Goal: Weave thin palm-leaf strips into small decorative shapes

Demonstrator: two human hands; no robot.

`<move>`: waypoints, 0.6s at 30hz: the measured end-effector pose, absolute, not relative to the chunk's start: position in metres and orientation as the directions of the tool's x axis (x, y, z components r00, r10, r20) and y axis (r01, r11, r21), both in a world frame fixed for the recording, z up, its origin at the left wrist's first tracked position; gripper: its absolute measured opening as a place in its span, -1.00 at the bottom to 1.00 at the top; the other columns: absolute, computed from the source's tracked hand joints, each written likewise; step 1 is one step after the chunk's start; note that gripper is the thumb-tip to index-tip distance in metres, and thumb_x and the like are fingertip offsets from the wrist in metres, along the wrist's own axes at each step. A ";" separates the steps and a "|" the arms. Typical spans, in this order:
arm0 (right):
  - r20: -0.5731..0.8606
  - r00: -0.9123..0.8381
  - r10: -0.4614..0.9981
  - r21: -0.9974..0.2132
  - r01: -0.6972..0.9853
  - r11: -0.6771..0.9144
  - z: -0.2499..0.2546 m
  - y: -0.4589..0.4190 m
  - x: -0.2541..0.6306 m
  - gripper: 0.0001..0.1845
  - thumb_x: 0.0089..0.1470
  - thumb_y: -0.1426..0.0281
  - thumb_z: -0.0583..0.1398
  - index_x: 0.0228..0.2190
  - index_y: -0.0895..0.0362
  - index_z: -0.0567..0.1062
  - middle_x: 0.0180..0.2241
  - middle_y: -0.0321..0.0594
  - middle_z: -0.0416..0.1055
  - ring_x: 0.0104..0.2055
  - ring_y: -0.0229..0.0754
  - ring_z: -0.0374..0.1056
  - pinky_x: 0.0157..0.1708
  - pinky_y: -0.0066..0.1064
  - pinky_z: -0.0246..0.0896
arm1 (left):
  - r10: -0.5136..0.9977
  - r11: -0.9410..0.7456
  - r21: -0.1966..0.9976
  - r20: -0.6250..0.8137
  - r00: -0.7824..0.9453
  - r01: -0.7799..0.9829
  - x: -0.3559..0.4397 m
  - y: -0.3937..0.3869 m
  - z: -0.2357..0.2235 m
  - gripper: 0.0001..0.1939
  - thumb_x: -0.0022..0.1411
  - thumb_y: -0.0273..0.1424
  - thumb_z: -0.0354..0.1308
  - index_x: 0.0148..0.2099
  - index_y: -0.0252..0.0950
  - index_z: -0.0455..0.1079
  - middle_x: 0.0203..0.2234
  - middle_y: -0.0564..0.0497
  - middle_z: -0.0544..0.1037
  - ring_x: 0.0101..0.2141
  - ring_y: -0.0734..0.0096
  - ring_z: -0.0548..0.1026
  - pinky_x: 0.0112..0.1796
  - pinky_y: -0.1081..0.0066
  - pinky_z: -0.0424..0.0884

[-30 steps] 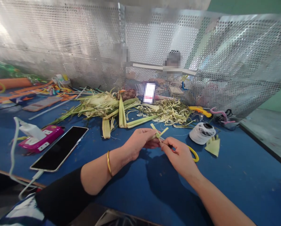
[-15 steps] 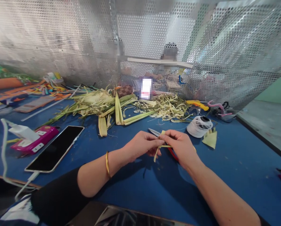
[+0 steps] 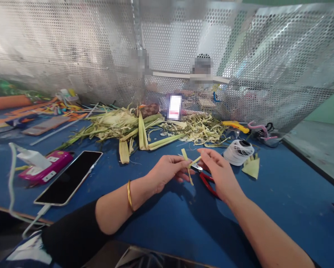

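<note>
My left hand (image 3: pixel 171 169) is closed in a pinch on a narrow pale-green leaf strip (image 3: pixel 184 153), folded or crossed at the fingertips, with a thin tail hanging below. One arm of the strip reaches to my right hand (image 3: pixel 219 173), whose thumb and finger close on its end. Behind and under the hands lies a pair of scissors (image 3: pixel 207 182) with red handles, its blades partly hidden by the left fingers. Just past my right hand stand a spool of white thread (image 3: pixel 239 152) and a small folded leaf piece (image 3: pixel 251 167).
Leaf scraps (image 3: pixel 200 128) and long leaves (image 3: pixel 113 124) are piled along a mesh screen (image 3: pixel 183 41). On the left of the blue table (image 3: pixel 161 227) lie a black-screened phone (image 3: pixel 69 176) and a purple power strip (image 3: pixel 59 162). A yellow tool (image 3: pixel 235 126) sits back right.
My right hand has drawn slightly away to the right, opening a gap between the hands. More of the strip and the red scissor handles now shows. The view has shifted slightly.
</note>
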State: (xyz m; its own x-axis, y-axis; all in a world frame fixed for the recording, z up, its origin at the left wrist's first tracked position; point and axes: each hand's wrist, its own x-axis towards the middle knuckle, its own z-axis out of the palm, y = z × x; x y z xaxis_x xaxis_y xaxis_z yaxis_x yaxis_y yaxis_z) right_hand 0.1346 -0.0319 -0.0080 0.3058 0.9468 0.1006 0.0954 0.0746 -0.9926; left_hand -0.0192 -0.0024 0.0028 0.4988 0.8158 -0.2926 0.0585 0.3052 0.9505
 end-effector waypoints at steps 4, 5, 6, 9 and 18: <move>-0.017 0.183 0.983 -0.999 -0.047 -0.008 -0.012 -0.031 0.135 -0.64 -0.25 0.12 0.34 -0.55 0.15 0.46 -0.67 -0.38 0.26 -0.58 -0.31 0.15 -0.53 -0.44 0.09 | 0.787 0.356 0.933 -0.326 0.524 0.047 -0.021 0.001 0.003 -0.68 0.13 -0.18 0.18 -0.20 -0.33 0.48 -0.37 -0.11 0.61 -0.51 0.47 0.54 -0.50 0.53 0.34; -0.008 0.154 0.988 -0.998 -0.059 0.001 -0.013 -0.031 0.135 -0.66 -0.24 0.13 0.34 -0.58 0.15 0.45 -0.66 -0.38 0.27 -0.58 -0.31 0.15 -0.52 -0.44 0.09 | 0.770 0.367 0.929 -0.333 0.544 0.050 -0.021 0.002 0.004 -0.65 0.13 -0.16 0.17 -0.15 -0.32 0.47 -0.37 -0.11 0.61 -0.51 0.45 0.55 -0.50 0.52 0.35; 0.004 0.142 0.990 -0.998 -0.065 0.013 -0.013 -0.031 0.135 -0.66 -0.22 0.14 0.34 -0.60 0.15 0.43 -0.65 -0.38 0.27 -0.57 -0.32 0.15 -0.51 -0.44 0.09 | 0.753 0.373 0.926 -0.337 0.564 0.056 -0.022 0.003 0.004 -0.61 0.13 -0.13 0.16 -0.12 -0.31 0.46 -0.36 -0.12 0.62 -0.50 0.43 0.56 -0.51 0.52 0.35; 0.030 0.157 0.987 -0.999 -0.030 0.035 -0.013 -0.032 0.134 -0.68 -0.20 0.16 0.32 -0.61 0.14 0.42 -0.65 -0.38 0.25 -0.57 -0.32 0.13 -0.51 -0.44 0.07 | 0.724 0.360 0.930 -0.329 0.607 0.076 -0.023 0.003 0.003 -0.58 0.07 -0.12 0.21 -0.12 -0.31 0.46 -0.35 -0.12 0.62 -0.53 0.42 0.55 -0.54 0.52 0.33; 0.064 0.238 0.969 -0.997 -0.018 0.070 -0.022 -0.033 0.127 -0.75 -0.19 0.22 0.29 -0.63 0.13 0.43 -0.69 -0.41 0.23 -0.61 -0.33 0.08 -0.58 -0.46 -0.04 | 0.782 0.301 0.942 -0.333 0.527 0.149 -0.016 -0.002 -0.001 -0.80 0.01 -0.29 0.24 -0.44 -0.36 0.45 -0.61 -0.01 0.56 -0.64 0.52 0.46 -0.62 0.57 0.18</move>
State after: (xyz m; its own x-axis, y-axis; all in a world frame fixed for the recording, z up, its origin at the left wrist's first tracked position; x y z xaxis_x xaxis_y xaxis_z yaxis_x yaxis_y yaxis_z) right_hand 0.1269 -0.0329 -0.0217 0.2384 0.9691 0.0636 -0.0179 0.0698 -0.9974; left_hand -0.0161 -0.0022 -0.0010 0.5273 0.7816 -0.3333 0.1488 0.3012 0.9419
